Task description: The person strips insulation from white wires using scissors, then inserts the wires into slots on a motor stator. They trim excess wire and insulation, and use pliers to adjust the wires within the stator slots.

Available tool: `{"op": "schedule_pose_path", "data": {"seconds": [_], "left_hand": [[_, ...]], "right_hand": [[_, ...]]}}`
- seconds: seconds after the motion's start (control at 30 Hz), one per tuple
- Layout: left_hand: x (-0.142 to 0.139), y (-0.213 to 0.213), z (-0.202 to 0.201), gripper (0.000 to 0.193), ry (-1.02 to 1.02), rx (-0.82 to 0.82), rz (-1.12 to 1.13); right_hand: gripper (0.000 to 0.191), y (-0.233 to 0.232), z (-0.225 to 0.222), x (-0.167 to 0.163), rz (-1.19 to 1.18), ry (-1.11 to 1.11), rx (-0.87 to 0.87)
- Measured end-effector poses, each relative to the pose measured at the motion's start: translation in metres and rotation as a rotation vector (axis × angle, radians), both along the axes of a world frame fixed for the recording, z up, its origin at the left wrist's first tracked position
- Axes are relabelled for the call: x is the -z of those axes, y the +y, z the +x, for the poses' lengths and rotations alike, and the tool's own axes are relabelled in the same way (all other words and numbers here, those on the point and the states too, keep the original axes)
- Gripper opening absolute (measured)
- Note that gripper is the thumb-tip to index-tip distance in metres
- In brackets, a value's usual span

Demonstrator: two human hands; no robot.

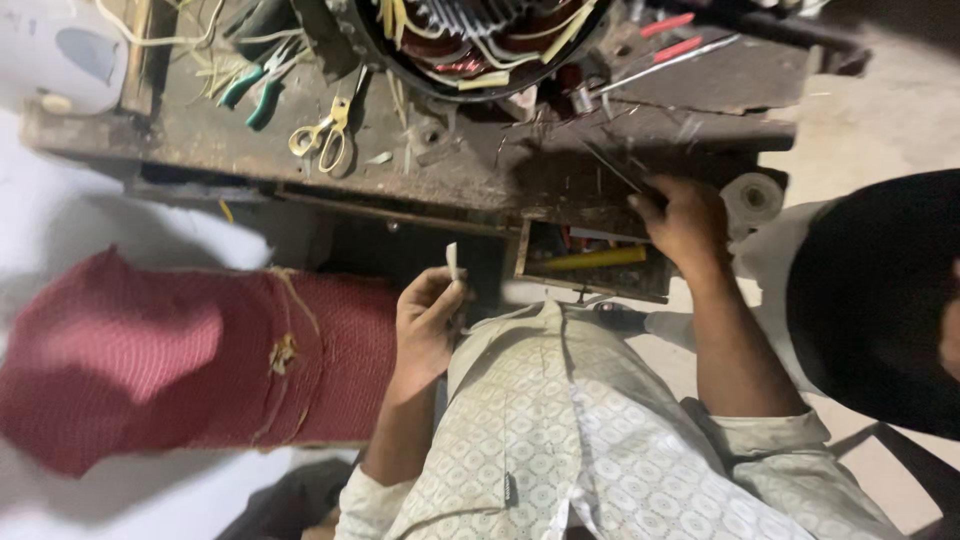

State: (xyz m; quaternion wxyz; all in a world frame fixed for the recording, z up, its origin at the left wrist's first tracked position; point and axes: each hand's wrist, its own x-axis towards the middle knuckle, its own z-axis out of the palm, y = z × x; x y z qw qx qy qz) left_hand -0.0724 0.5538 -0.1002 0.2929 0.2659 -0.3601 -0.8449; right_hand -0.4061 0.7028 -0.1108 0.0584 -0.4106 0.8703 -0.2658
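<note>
Left hand pinches a small white paper strip upright; right hand grips a thin dark metal rod on the worn wooden workbench, steadying it.

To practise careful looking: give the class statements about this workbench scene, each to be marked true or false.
1. The left hand pinches a small pale strip. True.
2. The scissors lie in the open drawer. False: they lie on the bench top; the drawer holds a yellow tool.
3. The right hand rests at the bench edge above the drawer. True.
4. The pliers have red handles. False: they are green.
5. A red cloth bundle lies left of the left hand. True.
</note>
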Motion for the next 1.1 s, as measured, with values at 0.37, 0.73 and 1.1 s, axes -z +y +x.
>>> {"op": "schedule_pose_path", "data": {"seconds": [0.37,0.73,1.1], "left_hand": [[-0.023,-0.02,-0.039,0.012,-0.19,0.008,-0.261],[-0.012,-0.117,-0.048,0.019,-0.204,0.073,-0.162],[-0.015,-0.208,-0.032,0.016,-0.262,0.247,-0.16]], "right_hand": [[0.032,-0.038,-0.018,0.0,-0.056,-0.199,-0.304],[0.031,-0.122,0.06,-0.048,-0.275,-0.343,-0.25],[0.028,-0.191,0.101,-0.046,-0.129,-0.302,-0.085]]}}
